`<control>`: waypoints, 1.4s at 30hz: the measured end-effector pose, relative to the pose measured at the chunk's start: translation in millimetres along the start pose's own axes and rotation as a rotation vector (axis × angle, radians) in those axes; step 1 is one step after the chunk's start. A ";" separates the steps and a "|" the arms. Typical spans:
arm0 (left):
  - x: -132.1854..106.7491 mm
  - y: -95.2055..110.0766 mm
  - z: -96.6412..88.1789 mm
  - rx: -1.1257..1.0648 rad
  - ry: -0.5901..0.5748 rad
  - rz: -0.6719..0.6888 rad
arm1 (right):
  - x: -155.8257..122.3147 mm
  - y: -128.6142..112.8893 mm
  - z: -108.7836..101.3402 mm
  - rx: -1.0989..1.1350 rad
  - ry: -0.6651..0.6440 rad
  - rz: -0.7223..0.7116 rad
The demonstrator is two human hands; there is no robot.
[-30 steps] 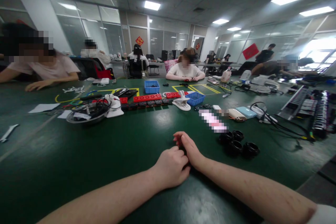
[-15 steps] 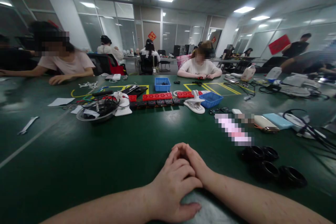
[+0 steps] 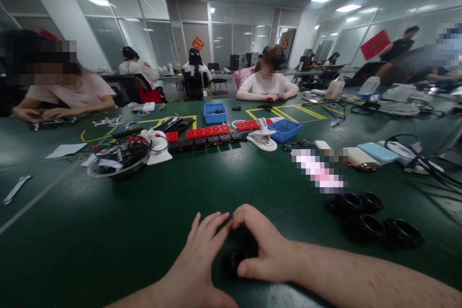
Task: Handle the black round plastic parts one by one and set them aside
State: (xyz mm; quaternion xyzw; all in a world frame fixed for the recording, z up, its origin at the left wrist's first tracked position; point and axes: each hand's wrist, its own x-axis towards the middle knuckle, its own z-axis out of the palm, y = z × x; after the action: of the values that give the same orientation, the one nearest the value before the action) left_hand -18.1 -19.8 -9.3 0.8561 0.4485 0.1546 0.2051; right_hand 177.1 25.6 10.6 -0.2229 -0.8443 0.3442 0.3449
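Observation:
In the head view, a small black ring-shaped part [image 3: 236, 257] is low on the green table, between my hands. My left hand [image 3: 207, 245] is open on its left side, fingers stretched forward and thumb apart. My right hand [image 3: 269, 245] arches over from the right, its fingers bent and its thumb spread away from them. The right thumb tip meets or nearly meets the part's lower edge; I cannot tell whether it touches. The fingertips of both hands come close together above the part. Several similar black ring-shaped parts [image 3: 370, 226] stand to the right of my right forearm.
Ahead lie a clear bowl of cables [image 3: 119, 166], a white clip stand [image 3: 263, 137], red and black socket strips [image 3: 207, 131] and two blue bins [image 3: 285, 130]. A wrench [image 3: 16, 190] is at left, power banks [image 3: 361, 158] and cables at right. People sit across the table.
My hands, earlier clasped with the left over the right, have come apart, and the black part now shows between them. The view has turned slightly right.

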 end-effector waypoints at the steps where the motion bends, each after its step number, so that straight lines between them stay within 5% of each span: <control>1: 3.2 4.6 -1.6 -0.019 -0.044 0.020 | 0.0 -1.0 3.0 -0.050 -0.036 0.003; 7: 14.0 23.9 -9.2 -0.087 -0.045 -0.027 | -2.9 -5.1 15.8 -0.280 -0.169 0.006; 17: 13.2 11.0 -0.8 -0.125 -0.054 -0.038 | -5.1 -2.4 14.5 -0.447 -0.129 -0.195; 42: 12.6 9.8 -1.9 -0.093 -0.072 0.017 | -6.7 -7.2 15.9 -0.522 -0.216 -0.103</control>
State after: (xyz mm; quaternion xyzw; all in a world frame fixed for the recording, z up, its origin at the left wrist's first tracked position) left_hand -5.1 -14.0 -1.8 0.8544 0.4259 0.1461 0.2595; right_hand 168.9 9.9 4.7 -0.2231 -0.9464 0.1188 0.2011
